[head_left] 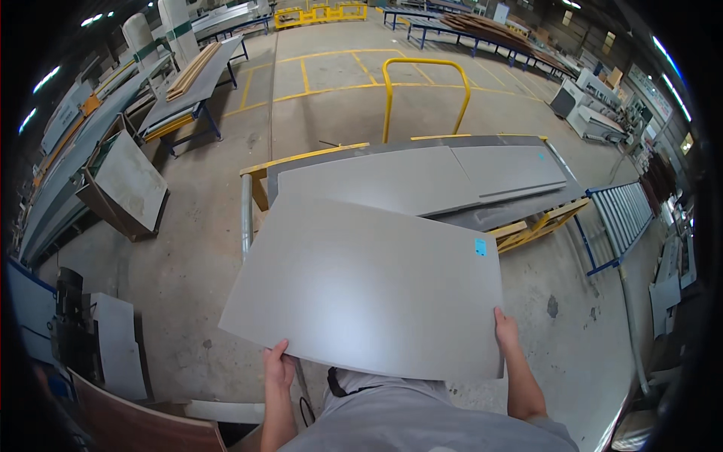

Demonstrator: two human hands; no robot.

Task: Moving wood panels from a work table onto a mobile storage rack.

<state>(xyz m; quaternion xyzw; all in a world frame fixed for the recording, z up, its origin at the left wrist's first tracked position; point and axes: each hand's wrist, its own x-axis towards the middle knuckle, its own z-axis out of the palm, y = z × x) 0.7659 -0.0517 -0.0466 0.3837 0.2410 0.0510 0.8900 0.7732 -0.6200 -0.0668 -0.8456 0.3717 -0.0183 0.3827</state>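
Holding a big grey board (376,294) before me, left hand (279,364) pinching its near edge, right hand (506,330) pinching its right edge; a lopsided grip could tip the far side onto the flat boards (392,181) on the yellow-framed cart (316,156), scratching them. Concrete floor (188,279) around, roller stand (619,218) right, yellow hoop (388,105) ahead, long desk (216,74) far left.

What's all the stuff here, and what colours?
held panel: 1, grey, between both hands
stand: 1, yellow-framed, ahead
resting panels: at least 2, grey, on stand
stickers: 2, blue, on panels
hoop rail: 1, yellow, beyond stand
roller conveyor: 1, blue and silver, right
strips: several, tan, on far-left table
boards: many, brown, far right
floor lines: several, yellow, far ahead
shirt: 1, grey, bottom
left hand: 1, bare, panel's near edge
right hand: 1, bare, panel's right edge
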